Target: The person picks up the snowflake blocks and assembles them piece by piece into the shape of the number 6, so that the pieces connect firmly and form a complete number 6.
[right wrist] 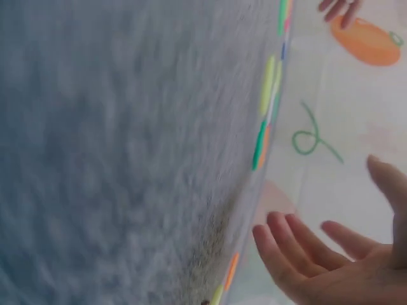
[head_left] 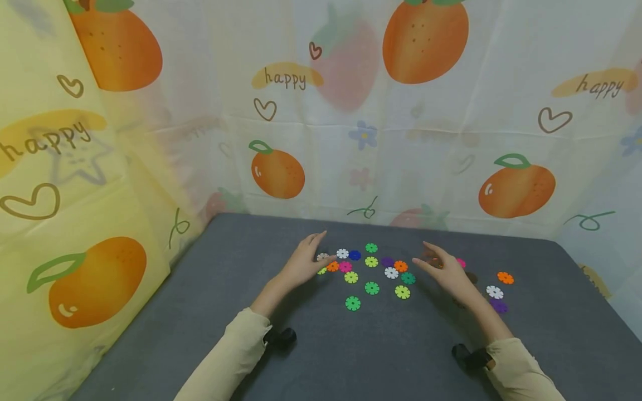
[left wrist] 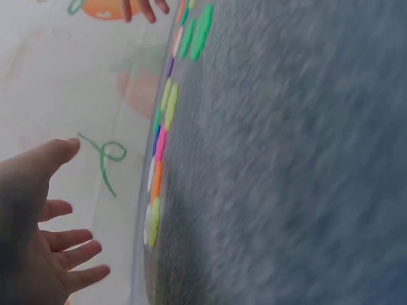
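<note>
While a left hand (head_left: 301, 262) hovers at nine o'clock and a right hand (head_left: 448, 273) at three, sixteen notched discs (head_left: 371, 262) lie between them on the grey tabletop (head_left: 361, 351): four yellow, three green, three white, two orange, and one each of blue, pink, purple and teal. Both hands have their fingers apart and loosely extended. Out past the right hand, toward three and four o'clock, one orange, one white and one purple disc show clearly, while a second pink one and a brown one are partly covered by that hand; how many more lie beneath it I cannot tell. Left fingers overlap a pale disc and a yellow one. Both wrist views catch the discs nearly edge-on, hiding their notches. Two sleeves (head_left: 225, 351) are cut off around seven and five. At twelve, the far edge meets a printed curtain (head_left: 321, 167), with a bare strip before it; wide open tabletop spreads at six, between the forearms.
</note>
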`<action>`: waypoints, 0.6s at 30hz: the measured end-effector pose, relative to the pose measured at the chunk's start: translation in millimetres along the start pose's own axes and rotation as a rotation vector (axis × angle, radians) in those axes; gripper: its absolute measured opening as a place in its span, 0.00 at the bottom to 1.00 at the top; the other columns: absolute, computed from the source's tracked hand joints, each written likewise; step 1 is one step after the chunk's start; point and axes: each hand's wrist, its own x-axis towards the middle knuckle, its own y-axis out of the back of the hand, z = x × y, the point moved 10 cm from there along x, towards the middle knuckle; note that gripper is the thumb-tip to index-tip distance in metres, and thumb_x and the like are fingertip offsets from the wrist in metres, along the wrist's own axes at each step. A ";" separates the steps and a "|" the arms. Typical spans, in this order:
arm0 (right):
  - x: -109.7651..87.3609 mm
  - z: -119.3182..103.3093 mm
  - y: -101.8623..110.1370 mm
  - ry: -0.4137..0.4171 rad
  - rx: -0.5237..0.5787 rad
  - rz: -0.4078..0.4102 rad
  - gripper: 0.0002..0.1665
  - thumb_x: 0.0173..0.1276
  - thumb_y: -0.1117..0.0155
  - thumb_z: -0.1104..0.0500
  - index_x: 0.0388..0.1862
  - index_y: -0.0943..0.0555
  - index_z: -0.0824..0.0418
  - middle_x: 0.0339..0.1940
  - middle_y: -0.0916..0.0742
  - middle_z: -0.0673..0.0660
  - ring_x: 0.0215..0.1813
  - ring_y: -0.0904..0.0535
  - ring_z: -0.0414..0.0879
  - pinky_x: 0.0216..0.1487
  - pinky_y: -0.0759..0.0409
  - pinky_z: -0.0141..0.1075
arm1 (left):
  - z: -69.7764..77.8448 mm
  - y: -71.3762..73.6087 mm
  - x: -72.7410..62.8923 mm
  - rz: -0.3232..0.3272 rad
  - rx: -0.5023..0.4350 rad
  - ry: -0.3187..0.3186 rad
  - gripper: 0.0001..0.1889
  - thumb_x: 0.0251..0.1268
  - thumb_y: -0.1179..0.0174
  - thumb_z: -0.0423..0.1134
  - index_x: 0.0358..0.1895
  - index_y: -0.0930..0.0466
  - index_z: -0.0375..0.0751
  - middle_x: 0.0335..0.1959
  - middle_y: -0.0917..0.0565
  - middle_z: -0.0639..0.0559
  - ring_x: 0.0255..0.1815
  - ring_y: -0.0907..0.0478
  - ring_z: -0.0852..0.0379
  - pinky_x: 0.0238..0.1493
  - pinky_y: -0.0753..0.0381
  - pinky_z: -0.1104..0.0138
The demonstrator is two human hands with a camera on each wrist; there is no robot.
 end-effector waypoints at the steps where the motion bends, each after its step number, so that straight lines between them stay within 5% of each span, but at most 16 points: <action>1: -1.4 -0.1 -1.5 0.005 0.004 -0.004 0.44 0.72 0.43 0.42 0.77 0.44 0.65 0.67 0.26 0.72 0.65 0.27 0.67 0.57 0.20 0.54 | 2.4 -2.4 -1.2 -0.008 -0.022 -0.014 0.39 0.66 0.39 0.52 0.75 0.43 0.41 0.73 0.36 0.38 0.74 0.39 0.39 0.71 0.34 0.44; 7: -7.0 2.8 -11.5 0.003 0.030 -0.056 0.37 0.72 0.40 0.47 0.70 0.34 0.69 0.60 0.20 0.71 0.51 0.16 0.59 0.46 0.15 0.43 | 14.4 -17.3 -8.9 -0.086 -0.125 -0.085 0.36 0.66 0.37 0.46 0.73 0.38 0.37 0.70 0.31 0.39 0.68 0.30 0.41 0.65 0.26 0.48; 18: -12.0 2.6 -21.1 0.013 0.076 -0.093 0.30 0.70 0.37 0.49 0.62 0.25 0.68 0.52 0.15 0.67 0.45 0.15 0.51 0.40 0.15 0.36 | 25.0 -35.2 -23.3 -0.216 -0.300 -0.122 0.33 0.60 0.31 0.43 0.68 0.31 0.39 0.63 0.25 0.42 0.63 0.24 0.46 0.61 0.21 0.54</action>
